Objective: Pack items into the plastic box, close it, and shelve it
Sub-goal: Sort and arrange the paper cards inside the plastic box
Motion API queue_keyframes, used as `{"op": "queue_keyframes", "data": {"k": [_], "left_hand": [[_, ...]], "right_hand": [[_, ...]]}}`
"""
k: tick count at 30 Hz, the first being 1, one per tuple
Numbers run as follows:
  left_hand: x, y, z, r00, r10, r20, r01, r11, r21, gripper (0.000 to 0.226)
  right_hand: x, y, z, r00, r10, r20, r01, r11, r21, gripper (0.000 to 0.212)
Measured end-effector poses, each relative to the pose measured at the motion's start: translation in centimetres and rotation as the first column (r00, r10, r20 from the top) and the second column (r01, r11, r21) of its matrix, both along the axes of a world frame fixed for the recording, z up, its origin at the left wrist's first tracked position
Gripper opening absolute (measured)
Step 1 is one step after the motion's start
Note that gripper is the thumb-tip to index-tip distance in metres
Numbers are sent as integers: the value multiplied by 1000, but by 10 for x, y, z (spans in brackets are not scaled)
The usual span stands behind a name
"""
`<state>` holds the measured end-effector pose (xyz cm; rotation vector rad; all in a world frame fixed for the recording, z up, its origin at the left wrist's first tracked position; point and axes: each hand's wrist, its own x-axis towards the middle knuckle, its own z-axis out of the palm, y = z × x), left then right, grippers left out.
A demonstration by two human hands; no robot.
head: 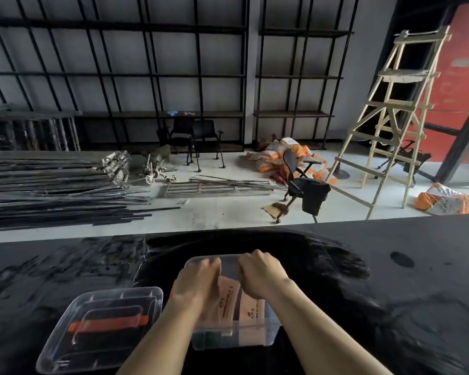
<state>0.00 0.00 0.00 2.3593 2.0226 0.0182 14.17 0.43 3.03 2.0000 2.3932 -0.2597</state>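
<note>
A clear plastic box [257, 338] stands on the black table right in front of me. Pinkish-beige packets [251, 309] with printed text stand upright inside it. My left hand [197, 284] and my right hand [260, 277] are both down in the box, side by side, fingers curled over the tops of the packets. The box's clear lid [100, 328], with an orange handle [106, 324], lies flat on the table to the left of the box, apart from it.
The glossy black table [390, 280] stretches wide on both sides. Beyond its far edge lie metal poles, office chairs [303, 188], orange sacks and a wooden ladder [393, 117]. Black shelving [160, 74] lines the back wall.
</note>
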Motion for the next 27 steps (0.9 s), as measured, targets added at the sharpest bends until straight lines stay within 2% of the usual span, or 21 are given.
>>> {"op": "queue_keyframes", "data": {"k": [3, 5, 7, 9, 10, 13, 16, 18, 21, 23, 25, 27], "left_hand": [[6, 1, -9, 980, 15, -200, -30, 997, -72, 36], [10, 0, -14, 968, 44, -245, -73, 991, -113, 31], [12, 0, -19, 971, 58, -231, -86, 990, -113, 33], [13, 0, -20, 973, 61, -224, -87, 990, -110, 35], [13, -1, -19, 977, 54, -208, -79, 990, -115, 35], [11, -3, -16, 993, 68, -100, -80, 990, -119, 32], [4, 1, -18, 966, 183, 182, -166, 981, -103, 37], [-1, 1, -16, 893, 210, 398, -207, 977, -51, 44], [-8, -1, -12, 701, 253, 667, -298, 953, -49, 53], [-9, 2, -11, 526, 343, 778, -335, 925, -181, 48], [-4, 4, -8, 353, 428, 832, -269, 898, -348, 38], [7, 0, -3, 259, 456, 852, -169, 889, -425, 27]], "right_hand": [[-3, 8, -15, 994, -99, -46, 85, 967, -242, 34], [-7, 8, -23, 974, -200, -110, 144, 911, -386, 41], [-12, 10, -35, 918, -345, -197, 205, 835, -510, 32], [-18, 11, -44, 864, -439, -246, 228, 778, -586, 13], [-19, 12, -47, 834, -468, -291, 231, 776, -587, 8], [-21, 13, -47, 754, -533, -385, 258, 779, -571, 14], [-18, 17, -50, 683, -564, -464, 264, 783, -563, 45], [-11, 23, -48, 650, -561, -512, 226, 787, -575, 50], [0, 21, -30, 535, -554, -638, 175, 811, -558, 23], [7, 16, -17, 455, -524, -720, 151, 842, -517, 16], [8, 12, -11, 338, -528, -779, 147, 847, -510, 17], [3, 7, -9, 202, -548, -812, 140, 837, -530, 20]]}}
